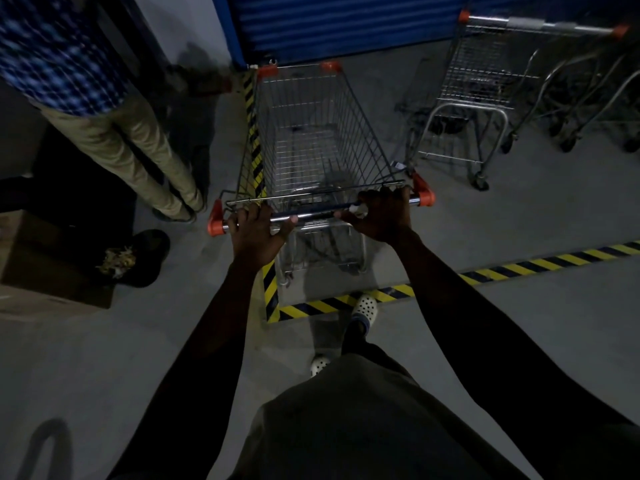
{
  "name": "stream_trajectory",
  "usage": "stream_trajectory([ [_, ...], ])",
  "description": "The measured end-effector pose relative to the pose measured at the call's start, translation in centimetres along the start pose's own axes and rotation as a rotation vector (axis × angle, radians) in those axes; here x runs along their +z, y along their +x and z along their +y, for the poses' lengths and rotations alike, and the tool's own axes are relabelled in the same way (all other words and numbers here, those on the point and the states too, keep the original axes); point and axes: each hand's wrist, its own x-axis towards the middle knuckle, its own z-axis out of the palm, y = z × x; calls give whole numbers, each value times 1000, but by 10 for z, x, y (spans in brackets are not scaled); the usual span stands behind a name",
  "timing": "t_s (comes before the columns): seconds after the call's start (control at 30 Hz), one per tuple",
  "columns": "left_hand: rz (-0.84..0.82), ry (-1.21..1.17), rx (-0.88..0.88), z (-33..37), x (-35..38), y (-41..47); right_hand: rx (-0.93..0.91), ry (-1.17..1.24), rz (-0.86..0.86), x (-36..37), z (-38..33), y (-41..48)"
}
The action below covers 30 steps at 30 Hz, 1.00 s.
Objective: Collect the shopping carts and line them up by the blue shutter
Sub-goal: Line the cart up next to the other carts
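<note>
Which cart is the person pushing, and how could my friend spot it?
Find the big blue shutter at the top. Right below it, in the middle, stands an empty wire cart whose nose nearly reaches the shutter. Unlike the carts parked on the right, its handle is gripped by the left hand and the right hand.

two hands, the left hand (254, 233) and the right hand (382, 216), one shopping cart (311, 140) between them. one more cart (485, 81) to the right, with further nested frames beside it too tangled to count. one blue shutter (329, 26). one bystander (104, 109) on two legs. one cardboard box (45, 271). two spotted clogs (365, 305). two lines of striped tape (540, 265).
</note>
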Motion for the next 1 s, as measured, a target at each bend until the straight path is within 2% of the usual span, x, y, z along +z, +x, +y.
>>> stream_trajectory([
  [0.27, -33, -4, -15, 1, -4, -1, -41, -25, 112, 1, 0, -4],
  [0.47, 21, 8, -10, 5, -2, -2, -52, 23, 122, 2, 7, -2],
  [0.57, 32, -6, -8, 5, 1, -2, -76, 58, 191, 6, 8, -3],
  [0.7, -25, -42, -50, 13, -8, 2, -76, 73, 216, 5, 8, -4],
  [0.8, -89, -127, -78, 40, -16, 15, -83, 199, 229, 6, 12, 1],
  [0.9, -68, -219, -7, 97, -9, 40, -23, 409, 343, 1, 35, 1],
  [1.0, -42, -332, 101, 170, 11, 75, 20, 390, 324, -12, 94, 0],
])
